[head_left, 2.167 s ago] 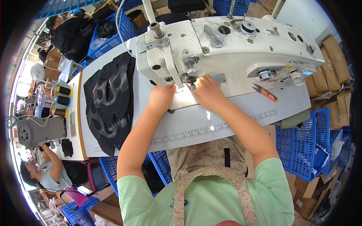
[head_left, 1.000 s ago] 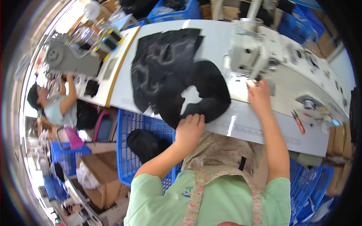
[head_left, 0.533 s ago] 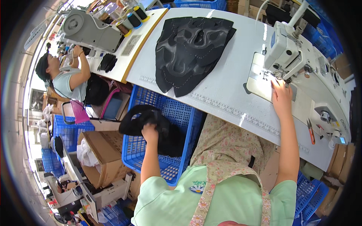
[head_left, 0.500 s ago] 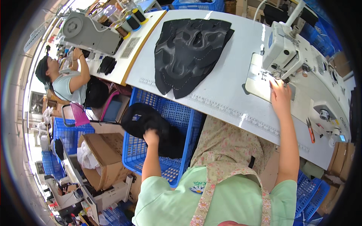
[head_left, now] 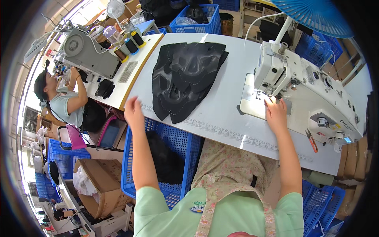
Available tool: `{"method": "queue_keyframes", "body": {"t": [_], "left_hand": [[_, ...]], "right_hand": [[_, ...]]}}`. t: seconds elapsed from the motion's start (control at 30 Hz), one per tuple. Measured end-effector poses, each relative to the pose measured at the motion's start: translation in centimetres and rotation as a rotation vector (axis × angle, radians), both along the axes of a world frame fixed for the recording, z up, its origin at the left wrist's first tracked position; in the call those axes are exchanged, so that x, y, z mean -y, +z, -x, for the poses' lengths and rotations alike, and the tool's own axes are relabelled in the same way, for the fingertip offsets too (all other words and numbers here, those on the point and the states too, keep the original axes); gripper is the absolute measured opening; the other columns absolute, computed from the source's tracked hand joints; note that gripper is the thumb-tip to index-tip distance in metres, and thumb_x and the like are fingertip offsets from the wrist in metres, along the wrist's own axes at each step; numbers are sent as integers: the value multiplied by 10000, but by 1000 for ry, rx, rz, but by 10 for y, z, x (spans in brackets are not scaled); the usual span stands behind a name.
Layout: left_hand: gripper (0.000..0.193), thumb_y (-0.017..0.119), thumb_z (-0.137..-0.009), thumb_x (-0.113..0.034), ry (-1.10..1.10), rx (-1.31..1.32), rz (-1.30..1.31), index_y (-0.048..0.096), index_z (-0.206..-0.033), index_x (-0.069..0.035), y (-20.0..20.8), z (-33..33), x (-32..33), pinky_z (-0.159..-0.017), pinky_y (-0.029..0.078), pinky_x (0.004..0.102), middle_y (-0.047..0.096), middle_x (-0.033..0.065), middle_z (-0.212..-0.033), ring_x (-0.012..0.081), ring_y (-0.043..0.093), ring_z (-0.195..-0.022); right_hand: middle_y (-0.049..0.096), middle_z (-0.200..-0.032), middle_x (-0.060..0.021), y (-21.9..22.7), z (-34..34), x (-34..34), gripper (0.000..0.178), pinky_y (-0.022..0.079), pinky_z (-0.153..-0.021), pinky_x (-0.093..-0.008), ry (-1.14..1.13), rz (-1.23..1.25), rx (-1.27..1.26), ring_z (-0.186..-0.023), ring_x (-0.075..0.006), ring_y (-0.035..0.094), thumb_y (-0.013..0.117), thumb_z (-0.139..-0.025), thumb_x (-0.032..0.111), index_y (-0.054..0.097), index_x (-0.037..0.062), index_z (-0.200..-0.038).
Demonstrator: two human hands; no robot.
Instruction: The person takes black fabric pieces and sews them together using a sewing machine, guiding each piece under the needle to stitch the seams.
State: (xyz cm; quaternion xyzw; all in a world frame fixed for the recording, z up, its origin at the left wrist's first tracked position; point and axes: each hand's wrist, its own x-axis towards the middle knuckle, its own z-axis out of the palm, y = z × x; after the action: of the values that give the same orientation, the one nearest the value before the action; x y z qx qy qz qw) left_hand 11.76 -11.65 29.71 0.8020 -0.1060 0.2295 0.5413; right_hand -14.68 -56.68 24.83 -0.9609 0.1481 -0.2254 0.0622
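Note:
Near the table's left front edge, above the blue basket (head_left: 194, 152), my left hand (head_left: 135, 113) is raised with its fingers stretched out and holds nothing. In the basket rests a dark bundle of black fabric (head_left: 167, 160). My right hand (head_left: 276, 115) lies at the lit needle area of the white sewing machine (head_left: 306, 96), its fingers apart; nothing shows in them, though the glare hides the tips. Between the hands, farther back, a stack of black moulded pieces (head_left: 188, 77) with eye-like shapes and stitched lines lies on the table (head_left: 233, 51).
Orange-handled snips (head_left: 312, 141) lie by the machine's right end. At the left another person (head_left: 65, 98) sits at a grey sewing machine (head_left: 89, 51) beside thread spools (head_left: 130, 45). A cardboard box (head_left: 104, 187) stands on the left, and a blue fan (head_left: 316, 15) hangs at the back right.
My left hand has let go of the black fabric, which now lies in the basket, and has risen to the table edge. My right hand stays by the needle. The view has shifted.

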Motion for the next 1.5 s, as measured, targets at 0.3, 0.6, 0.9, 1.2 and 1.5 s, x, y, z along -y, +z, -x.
{"method": "queue_keyframes", "body": {"t": [0.3, 0.6, 0.9, 1.2, 1.5], "left_hand": [[768, 715, -832, -365, -194, -634, -349, 381, -1418, 2, 28, -56, 134, -479, 473, 296, 650, 109, -800, 154, 631, -601], [188, 551, -923, 19, -613, -972, 871, 518, -1103, -25, 36, -31, 208, -945, 537, 437, 593, 155, -1141, 283, 618, -1054], [216, 469, -939, 69, -864, -895, 826, 369, -1117, -4, -9, -4, 325, -884, 561, 469, 572, 195, -1102, 308, 639, -969], [397, 610, -867, -5, -868, -849, 618, 516, -1253, -5, -17, 63, 368, -778, 544, 339, 634, 125, -1121, 200, 652, -933], [329, 609, -902, -160, -1008, -952, 570, 590, -1179, 17, -35, 52, 399, -756, 524, 321, 667, 111, -1048, 204, 657, -909]], "right_hand": [[584, -1098, -161, -5, -3, 0, 207, 315, -1092, -464, 4, 25, 42, -1188, -312, 496, 598, -863, 140, 664, 82, -1050], [603, -1116, -135, -10, 0, 5, 130, 338, -1074, -461, -11, -20, 140, -1158, -294, 516, 618, -833, 119, 676, 70, -938], [590, -1108, -166, -10, -3, 3, 154, 357, -1058, -463, 19, -43, 137, -1155, -314, 513, 644, -804, 110, 671, 68, -950], [593, -874, -171, 6, -8, 12, 110, 405, -932, -479, -7, -126, 146, -916, -352, 561, 587, -795, 106, 590, 9, -744], [645, -989, -218, -5, -29, 53, 218, 460, -847, -488, -111, -228, -57, -964, -393, 598, 553, -785, 89, 627, -11, -964]]}}
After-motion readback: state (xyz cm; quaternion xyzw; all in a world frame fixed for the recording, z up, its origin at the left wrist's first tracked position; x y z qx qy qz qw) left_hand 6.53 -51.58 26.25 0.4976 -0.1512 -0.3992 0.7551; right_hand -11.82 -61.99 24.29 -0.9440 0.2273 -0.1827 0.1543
